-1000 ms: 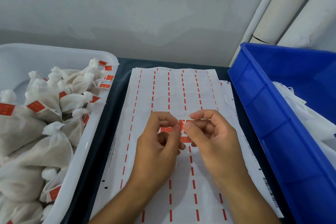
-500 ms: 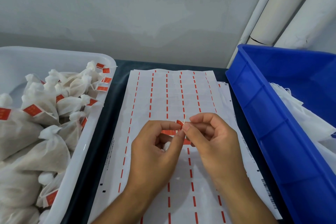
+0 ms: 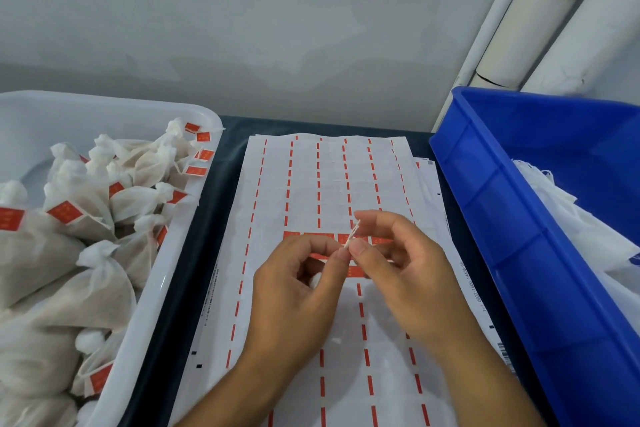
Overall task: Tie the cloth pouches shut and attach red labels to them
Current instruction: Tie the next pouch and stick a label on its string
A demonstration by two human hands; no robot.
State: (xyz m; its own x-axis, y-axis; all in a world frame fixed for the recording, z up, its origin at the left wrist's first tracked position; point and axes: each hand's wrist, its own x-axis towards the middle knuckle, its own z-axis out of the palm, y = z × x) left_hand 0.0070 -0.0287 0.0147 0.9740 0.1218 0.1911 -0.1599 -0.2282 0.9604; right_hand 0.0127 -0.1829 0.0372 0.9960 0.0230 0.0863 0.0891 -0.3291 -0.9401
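We hold one red label (image 3: pixel 354 235) pinched between both hands above the middle of the label sheet (image 3: pixel 304 191), its pale backing side turned toward us and standing almost on edge. Our left hand (image 3: pixel 294 291) pinches its near end between thumb and forefinger; our right hand (image 3: pixel 401 274) pinches it just beside that, its other fingers loosely curled. A small white bit shows inside our left palm, too hidden to name.

The label looks feather-light, thin and floppy, and its glue side would likely cling to skin or fold onto itself, so we judge it best held by its very edges with light pressure. A row of unpeeled labels (image 3: pixel 313 236) lies on the sheet just beyond our fingers.

Tied, tagged cloth pouches (image 3: pixel 86 218) fill the white tub (image 3: pixel 162 291) at the left; they look soft and lumpy, easiest taken at the gathered neck. White cloth (image 3: pixel 568 218) lies in the blue crate (image 3: pixel 512 239) at the right.
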